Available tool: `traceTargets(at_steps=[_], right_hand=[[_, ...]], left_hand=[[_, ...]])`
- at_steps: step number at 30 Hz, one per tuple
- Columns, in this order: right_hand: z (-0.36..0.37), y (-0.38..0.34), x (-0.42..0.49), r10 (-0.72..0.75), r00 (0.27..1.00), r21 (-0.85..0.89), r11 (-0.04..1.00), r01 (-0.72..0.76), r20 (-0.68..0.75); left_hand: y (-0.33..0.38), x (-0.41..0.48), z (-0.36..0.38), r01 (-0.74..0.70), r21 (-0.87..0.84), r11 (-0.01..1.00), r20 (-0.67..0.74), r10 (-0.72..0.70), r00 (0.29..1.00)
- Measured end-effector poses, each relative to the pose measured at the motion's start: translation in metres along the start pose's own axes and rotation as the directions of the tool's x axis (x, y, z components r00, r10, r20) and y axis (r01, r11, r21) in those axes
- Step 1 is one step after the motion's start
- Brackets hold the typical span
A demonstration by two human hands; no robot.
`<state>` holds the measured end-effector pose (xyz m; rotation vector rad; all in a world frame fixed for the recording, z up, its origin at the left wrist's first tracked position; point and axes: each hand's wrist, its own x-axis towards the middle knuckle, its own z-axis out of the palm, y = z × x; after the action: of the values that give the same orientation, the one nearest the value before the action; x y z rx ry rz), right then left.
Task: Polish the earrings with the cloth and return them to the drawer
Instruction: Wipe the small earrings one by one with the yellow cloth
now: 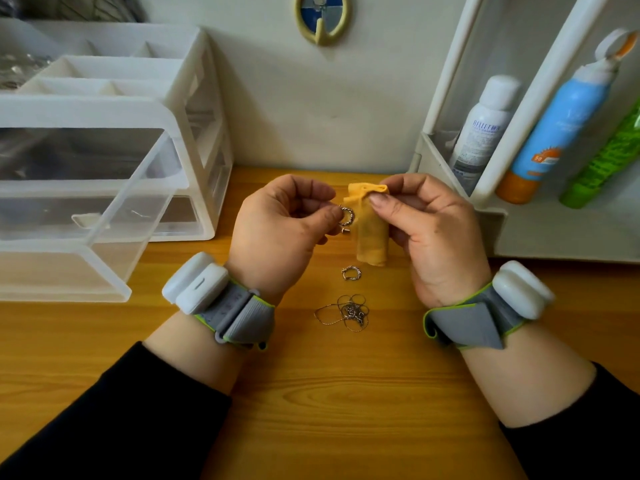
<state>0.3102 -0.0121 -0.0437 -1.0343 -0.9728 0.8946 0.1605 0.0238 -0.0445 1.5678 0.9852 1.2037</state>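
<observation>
My left hand [280, 223] pinches a small silver hoop earring [346, 216] between thumb and fingertips, above the wooden desk. My right hand [429, 226] pinches the top of a yellow cloth [372, 230], which hangs down right beside the earring. A second hoop earring [351, 273] lies on the desk just below the cloth. A clear plastic drawer [86, 216] stands pulled out of the white drawer unit [194, 98] at the left.
A tangled thin chain necklace [348, 311] lies on the desk between my wrists. A white rack [450, 161] at the right holds a white spray bottle [485, 129], a blue sunscreen can [557, 123] and a green object [602, 161].
</observation>
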Motion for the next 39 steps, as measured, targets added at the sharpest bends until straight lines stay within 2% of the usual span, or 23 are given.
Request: traceTargets(at_steps=[6, 11, 14, 17, 23, 32, 39], right_hand=[[0.0054, 0.0004, -0.0050, -0.054, 0.992, -0.122, 0.990, 0.067, 0.110], [0.0049, 0.0011, -0.0021, -0.053, 0.995, -0.170, 0.983, 0.065, 0.079], [0.0045, 0.0016, -0.0017, -0.052, 0.998, -0.173, 0.983, 0.058, 0.037], [0.0034, 0.0016, -0.0008, -0.042, 0.999, -0.162, 0.986, 0.042, 0.003], [-0.0001, 0.0005, 0.0012, -0.041, 0.998, -0.222, 0.974, 0.052, 0.058], [-0.0009, 0.0013, -0.0008, -0.103, 0.991, -0.278, 0.953, 0.123, 0.084], [0.0004, 0.0058, -0.0020, -0.115, 0.978, -0.333, 0.928, 0.169, 0.177]], left_hand=[[0.0019, -0.0027, 0.0031, -0.013, -0.031, 0.999, 0.036, 0.015, 0.999], [0.0014, -0.0028, 0.0044, 0.016, -0.014, 1.000, 0.026, -0.016, 1.000], [0.0006, -0.0045, 0.0057, 0.056, 0.062, 0.996, 0.056, -0.060, 0.997], [0.0009, -0.0060, 0.0072, 0.087, 0.068, 0.994, 0.078, -0.092, 0.993], [0.0031, -0.0065, 0.0057, 0.096, 0.050, 0.994, 0.044, -0.098, 0.994], [-0.0005, -0.0043, 0.0021, 0.067, 0.208, 0.976, -0.013, -0.065, 0.998], [0.0001, -0.0058, 0.0016, 0.054, 0.219, 0.974, 0.096, -0.077, 0.992]])
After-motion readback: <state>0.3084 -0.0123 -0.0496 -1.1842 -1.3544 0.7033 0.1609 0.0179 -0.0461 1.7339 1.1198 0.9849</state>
